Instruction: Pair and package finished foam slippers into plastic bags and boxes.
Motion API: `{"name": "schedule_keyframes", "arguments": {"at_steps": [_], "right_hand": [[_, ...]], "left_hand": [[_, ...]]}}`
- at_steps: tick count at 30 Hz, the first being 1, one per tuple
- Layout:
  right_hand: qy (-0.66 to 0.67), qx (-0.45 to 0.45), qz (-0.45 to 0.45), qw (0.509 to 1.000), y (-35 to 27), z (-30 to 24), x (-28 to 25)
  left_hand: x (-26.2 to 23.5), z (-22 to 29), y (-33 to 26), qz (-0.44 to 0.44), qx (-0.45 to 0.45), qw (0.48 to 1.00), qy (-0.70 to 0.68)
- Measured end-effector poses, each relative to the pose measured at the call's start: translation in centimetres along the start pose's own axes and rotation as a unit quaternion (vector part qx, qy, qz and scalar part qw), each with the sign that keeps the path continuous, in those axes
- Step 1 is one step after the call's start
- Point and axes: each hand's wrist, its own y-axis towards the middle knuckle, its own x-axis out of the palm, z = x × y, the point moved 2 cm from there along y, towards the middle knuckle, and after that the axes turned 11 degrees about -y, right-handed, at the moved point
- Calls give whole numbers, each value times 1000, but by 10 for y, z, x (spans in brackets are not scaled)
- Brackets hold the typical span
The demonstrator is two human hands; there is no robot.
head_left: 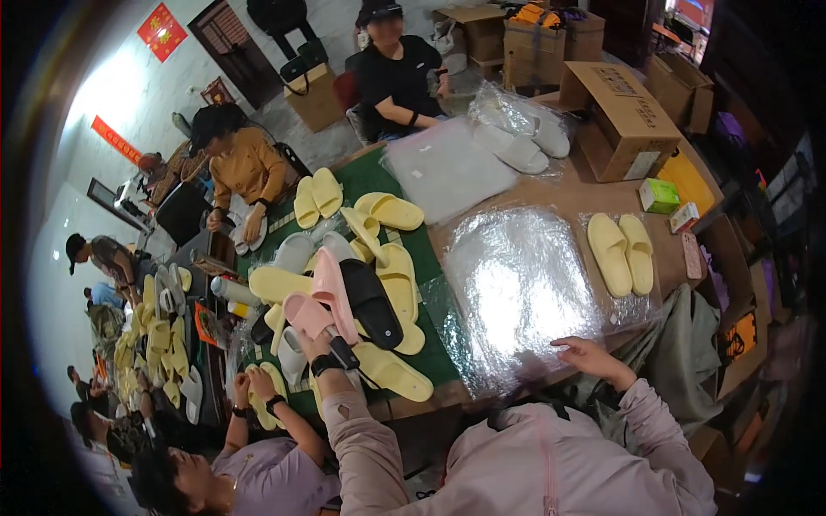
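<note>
Left hand [315, 346] at a pink slide [305, 313], right hand [594, 357] spread over clear plastic

From where I stand, the pink slide sits at the near side of a loose heap on the green mat [445, 361], just beyond the person's left wrist. Its long axis slants, the far end tipping away and to the left, the near end coming back toward the hand. The left hand touches that near end, but its fingers are mostly hidden, so I can't tell how firmly they close.

The slide is pale pink, smooth and plain, with a broad strap across the foot. A second pink slide [332, 288] lies just beyond it, longer to the eye, pointing almost straight away from the person with its far end leaning a little left. A black slide [370, 301] rests against its right side, and pale yellow slides [394, 371] crowd around.

The right hand is open and empty, fingers loosely extended leftward above the near right edge of the shiny clear plastic sheets [520, 284]. Farther right, a yellow pair [621, 255] lies side by side.
</note>
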Motion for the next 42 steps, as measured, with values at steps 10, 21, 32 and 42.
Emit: {"name": "schedule_keyframes", "arguments": {"at_steps": [10,21,32,42], "right_hand": [[-2,0,56,998,4,21,11],[51,-68,129,988,104,-27,17],[137,-116,352,919,72,33,-7],[75,32,278,957,23,100,-45]], "left_hand": [[179,117,13,-25,-234,817,-526],[332,265,-153,-163,-343,693,-613],[386,216,-288,-131,-569,637,-504],[401,88,-308,-76,-616,633,-463]]}}
